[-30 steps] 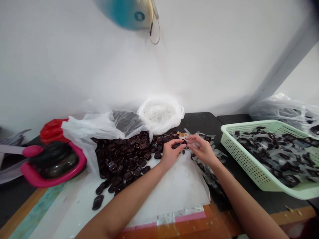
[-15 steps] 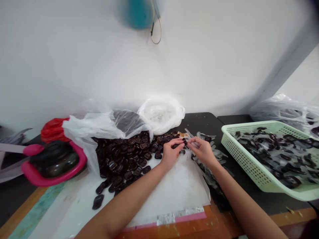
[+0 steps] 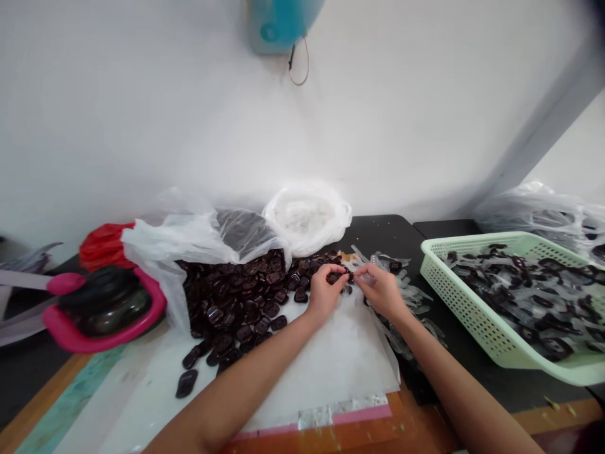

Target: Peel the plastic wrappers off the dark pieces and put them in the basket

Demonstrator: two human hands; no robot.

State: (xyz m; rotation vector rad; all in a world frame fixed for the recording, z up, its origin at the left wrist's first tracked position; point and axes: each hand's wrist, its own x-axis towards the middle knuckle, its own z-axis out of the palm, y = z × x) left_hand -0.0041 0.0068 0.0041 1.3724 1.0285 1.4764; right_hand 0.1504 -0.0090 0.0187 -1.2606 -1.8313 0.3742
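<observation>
L hand (image 3: 324, 295) pinching dark moulded pc (image 3: 333, 278), R hand (image 3: 382, 293) closed on clear plastic strip (image 3: 367, 279), centre frame; hands almost touching, little change vs prior frames. Dark pc pile (image 3: 236, 302) left of hands.

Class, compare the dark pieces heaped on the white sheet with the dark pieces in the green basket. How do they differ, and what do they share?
The dark pieces on the white sheet lie bare, while the dark pieces in the green basket are tangled with clear plastic strips. The sheet's pieces form an open heap; the basket's are held within perforated walls. Both sets are glossy, dark brown and rounded.
</observation>
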